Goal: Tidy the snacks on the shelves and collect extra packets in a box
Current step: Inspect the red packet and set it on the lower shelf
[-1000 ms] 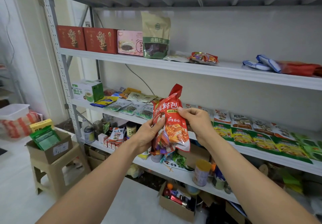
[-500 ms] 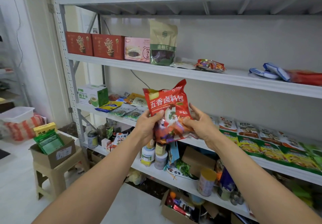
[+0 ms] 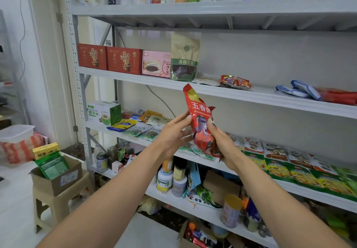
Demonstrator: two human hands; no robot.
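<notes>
A red snack packet [image 3: 201, 120] with white characters stands upright in front of the shelves, turned edge-on toward me. My right hand [image 3: 222, 143] grips its lower part from the right. My left hand [image 3: 173, 133] touches its left side with straight fingers. Behind the hands, the middle shelf [image 3: 289, 185] carries flat green and yellow packets in a row. A cardboard box [image 3: 56, 178] holding green packets sits on a stool at lower left.
The upper shelf [image 3: 251, 95] holds red boxes [image 3: 108, 59], a pink box, a standing green-brown pouch [image 3: 184, 56] and loose packets at right. Jars and cans crowd the lower shelf. An open carton [image 3: 195, 237] lies on the floor below.
The red packet has turned from facing me to edge-on and risen slightly. My left hand went from gripping it to touching its side. The camera tilted upward.
</notes>
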